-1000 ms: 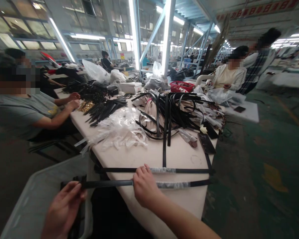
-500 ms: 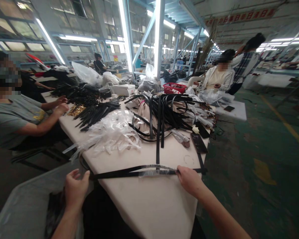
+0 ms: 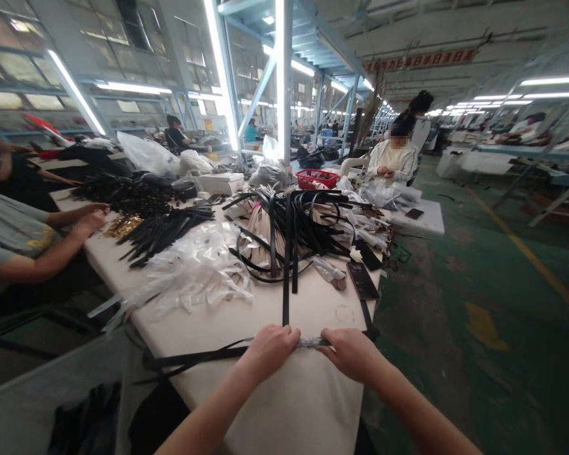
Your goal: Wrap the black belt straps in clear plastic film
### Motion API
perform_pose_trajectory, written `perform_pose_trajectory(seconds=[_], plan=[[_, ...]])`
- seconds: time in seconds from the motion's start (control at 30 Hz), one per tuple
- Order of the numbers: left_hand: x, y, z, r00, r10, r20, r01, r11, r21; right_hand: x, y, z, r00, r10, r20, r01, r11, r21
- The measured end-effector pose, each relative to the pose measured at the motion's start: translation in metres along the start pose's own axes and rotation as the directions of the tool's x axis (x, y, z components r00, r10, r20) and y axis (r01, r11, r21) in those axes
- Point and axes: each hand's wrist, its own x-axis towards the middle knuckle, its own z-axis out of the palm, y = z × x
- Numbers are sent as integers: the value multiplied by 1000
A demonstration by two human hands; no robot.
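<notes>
Black strap (image 3: 194, 357) lay across the near end of a white-topped desk (image 3: 289, 404), its free end trailing left over the desk's edge. A short stretch of it, wrapped in clear plastic (image 3: 314, 342), showed between the person's hands. Both hands were closed over the strap with knuckles up, the left hand (image 3: 269, 352) and the right hand (image 3: 351, 354) close together but not touching. A second black strap (image 3: 285, 297) lay straight on the desk, running from a large heap of black and pale straps (image 3: 303, 221) to just behind the hands. To the left of that heap lay a mass of white plastic wrappings (image 3: 194, 272), and to its right a flat dark rectangular panel (image 3: 363, 281). Farther along the desk stood a red basket (image 3: 316, 179) and a white box (image 3: 219, 183). At the left, a co-worker in a grey T-shirt (image 3: 9, 234) sat with hands (image 3: 92, 218) near a bundle of black strips (image 3: 165, 227). A grey bin (image 3: 28, 379) sat below the desk's left edge.
</notes>
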Motion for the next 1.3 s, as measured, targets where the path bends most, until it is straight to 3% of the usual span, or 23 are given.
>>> perform_pose_trajectory(seconds=[0.2,0.37,0.43,0.53,0.6,0.73,0.83,0.93,1.0,1.1,1.2,1.3], plan=[[-5,-14,-4,998,-50,-26,50,999,-7,3,40,3,1000,8,22,-9,1000,23],[-40,-28,12,974,-143,-174,129,988,-89,19,61,-6,984,-25,-178,37,997,66],[-51,-34,25,974,-147,-172,124,983,-137,42,62,-14,968,70,-242,-39,991,129],[-48,-44,39,968,-137,-211,95,975,-198,99,53,-28,941,258,-219,-213,955,209],[-35,-50,39,952,-147,-268,82,967,-240,142,39,-32,937,304,-174,-264,939,220],[-12,-58,31,911,-225,-346,117,945,-306,203,-9,-11,942,327,-81,-304,928,214],[-13,-60,28,898,-271,-348,142,925,-354,220,-45,15,932,356,-67,-336,919,207],[-23,-60,30,917,-239,-318,114,923,-367,226,-60,24,926,367,-92,-338,912,232],[-26,-59,32,927,-223,-303,104,926,-362,229,-56,14,923,356,-145,-309,912,271],[-23,-58,34,915,-270,-299,152,919,-364,235,-37,-17,902,346,-257,-252,907,336],[-19,-56,32,906,-294,-306,172,914,-368,228,-18,-49,888,352,-297,-101,778,621],[-24,-67,22,848,-352,-396,189,899,-395,201,-8,-60,931,270,-244,81,499,863]])
